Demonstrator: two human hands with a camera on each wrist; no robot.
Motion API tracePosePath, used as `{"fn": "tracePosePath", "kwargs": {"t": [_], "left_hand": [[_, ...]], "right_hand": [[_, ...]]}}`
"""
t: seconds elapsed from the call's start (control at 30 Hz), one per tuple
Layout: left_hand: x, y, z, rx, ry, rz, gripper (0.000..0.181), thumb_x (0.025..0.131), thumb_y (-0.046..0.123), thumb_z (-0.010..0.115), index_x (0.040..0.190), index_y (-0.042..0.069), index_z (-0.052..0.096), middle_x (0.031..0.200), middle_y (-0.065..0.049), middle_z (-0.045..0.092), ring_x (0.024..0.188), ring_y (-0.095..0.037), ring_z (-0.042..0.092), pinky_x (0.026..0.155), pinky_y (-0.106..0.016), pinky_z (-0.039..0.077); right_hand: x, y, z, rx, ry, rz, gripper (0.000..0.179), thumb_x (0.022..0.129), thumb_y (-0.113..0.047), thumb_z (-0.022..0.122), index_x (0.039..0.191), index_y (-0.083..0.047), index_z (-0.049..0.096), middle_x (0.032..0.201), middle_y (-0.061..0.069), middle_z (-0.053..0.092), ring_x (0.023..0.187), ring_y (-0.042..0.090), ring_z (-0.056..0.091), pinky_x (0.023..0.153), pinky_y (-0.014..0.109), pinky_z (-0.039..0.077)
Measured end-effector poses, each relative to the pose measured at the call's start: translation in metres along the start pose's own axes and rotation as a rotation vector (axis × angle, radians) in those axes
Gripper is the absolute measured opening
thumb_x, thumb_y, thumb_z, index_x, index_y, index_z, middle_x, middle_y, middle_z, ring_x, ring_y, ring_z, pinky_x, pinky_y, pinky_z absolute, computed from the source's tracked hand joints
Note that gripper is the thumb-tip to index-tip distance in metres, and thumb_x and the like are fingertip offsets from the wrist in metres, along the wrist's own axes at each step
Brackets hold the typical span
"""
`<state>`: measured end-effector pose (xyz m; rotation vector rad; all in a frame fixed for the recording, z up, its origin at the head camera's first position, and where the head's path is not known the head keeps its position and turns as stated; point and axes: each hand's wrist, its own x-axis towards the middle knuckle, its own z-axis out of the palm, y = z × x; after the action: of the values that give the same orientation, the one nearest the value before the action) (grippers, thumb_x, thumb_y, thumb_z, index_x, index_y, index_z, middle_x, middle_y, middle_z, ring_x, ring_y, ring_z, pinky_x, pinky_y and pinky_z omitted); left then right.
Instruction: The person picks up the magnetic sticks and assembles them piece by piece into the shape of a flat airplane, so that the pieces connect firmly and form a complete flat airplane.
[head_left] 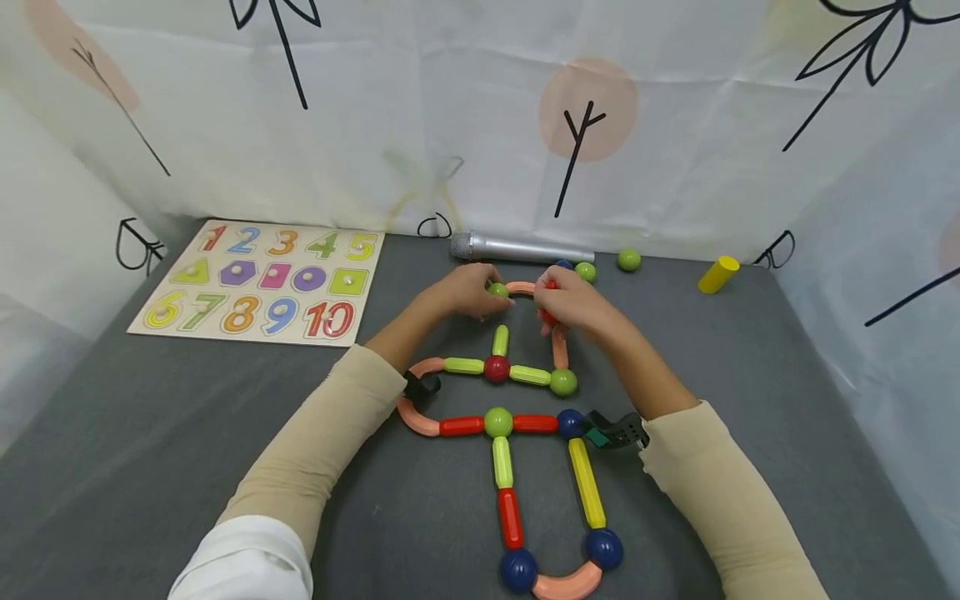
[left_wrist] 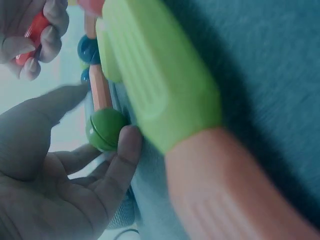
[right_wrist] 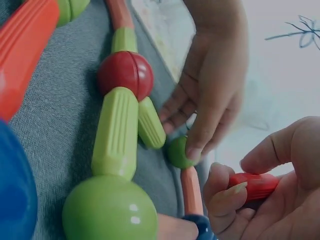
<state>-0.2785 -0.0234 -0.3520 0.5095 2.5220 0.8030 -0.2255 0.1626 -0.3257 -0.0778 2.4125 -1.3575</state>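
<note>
My left hand [head_left: 468, 290] holds a green ball [left_wrist: 105, 129] at the far end of a construction of balls and sticks, its thumb and fingers around the ball. A curved salmon stick [head_left: 521, 288] joins that ball on its right. In my right hand [head_left: 573, 298] a short red stick [right_wrist: 257, 186] is pinched between thumb and fingers, held above the construction. Nearer me, a red ball [head_left: 497, 368] has light green sticks on several sides; one light green stick [head_left: 501, 340] points toward the left hand. Another green ball [head_left: 564, 382] lies below the right hand.
A number and shape puzzle board [head_left: 255, 283] lies at back left. A silver microphone [head_left: 525, 247] rests along the back, near loose green balls [head_left: 628, 260]. A yellow cylinder [head_left: 718, 274] stands at back right. The lower construction, with blue balls [head_left: 518, 570], extends toward the front edge.
</note>
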Motion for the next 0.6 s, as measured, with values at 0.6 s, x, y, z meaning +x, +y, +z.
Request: {"fn": "tracePosePath", "kwargs": {"t": [0.6], "left_hand": [[-0.012, 0.017, 0.02, 0.151, 0.04, -0.013, 0.058, 0.087, 0.024, 0.077, 0.135, 0.001, 0.053, 0.125, -0.014, 0.051, 0.106, -0.025, 0.051, 0.091, -0.038, 0.045]], "right_hand": [[0.005, 0.04, -0.019, -0.452, 0.154, 0.068, 0.052, 0.097, -0.035, 0.062, 0.134, 0.0, 0.052, 0.106, 0.019, 0.056, 0.093, 0.035, 0.052, 0.08, 0.048, 0.043]]}}
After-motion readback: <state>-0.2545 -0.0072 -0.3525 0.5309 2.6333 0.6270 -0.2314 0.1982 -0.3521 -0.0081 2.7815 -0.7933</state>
